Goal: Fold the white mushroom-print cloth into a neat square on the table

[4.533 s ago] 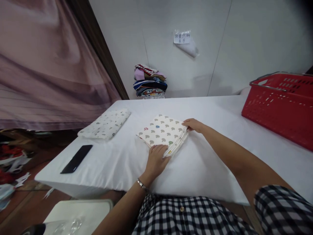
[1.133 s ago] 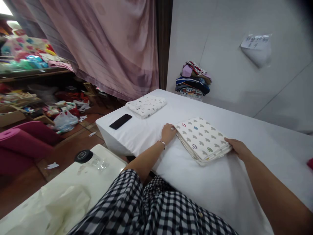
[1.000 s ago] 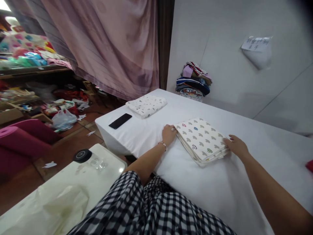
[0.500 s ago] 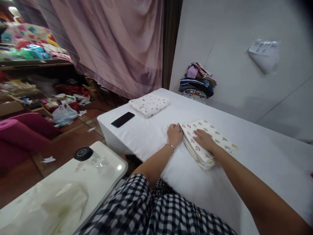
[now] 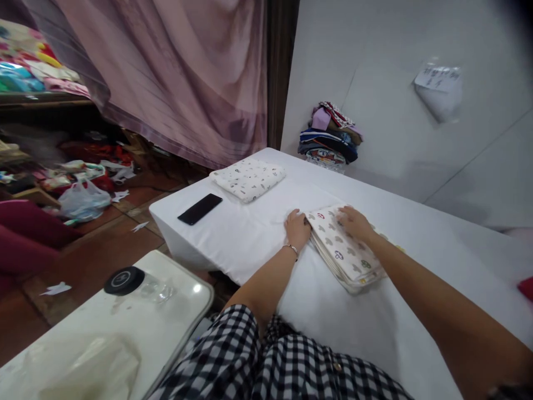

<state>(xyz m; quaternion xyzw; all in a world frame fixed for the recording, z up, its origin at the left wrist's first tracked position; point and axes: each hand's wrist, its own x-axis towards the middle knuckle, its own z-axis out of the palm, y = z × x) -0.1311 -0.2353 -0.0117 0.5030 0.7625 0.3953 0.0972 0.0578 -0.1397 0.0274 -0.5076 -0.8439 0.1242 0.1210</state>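
A folded white cloth [image 5: 339,244] printed with grey shapes and a few coloured motifs lies in several layers on the white-covered table. At its left corner, my left hand [image 5: 297,229] is closed around the edge, with some fingertips hidden. My right hand [image 5: 356,223] is at the far side of the same cloth, fingers bent and bunched on the top layer; part of its grip is hidden. Farther left lies a second folded cloth [image 5: 250,179], white with small dark prints. A black phone [image 5: 200,209] rests beside it, apart from both hands.
The table [image 5: 441,266] runs along a grey wall with a paper sign [image 5: 439,83]. A stack of folded clothes [image 5: 331,136] stands by the wall. At lower left is a cream side table [image 5: 166,328] with a black-lidded jar [image 5: 124,280] and plastic. A pink curtain [image 5: 200,72] hangs behind.
My right hand has gone from lying flat on the cloth to its far side, fingers now bent. The top layer looks shifted slightly; my left hand stays at the corner. The view has turned slightly right.
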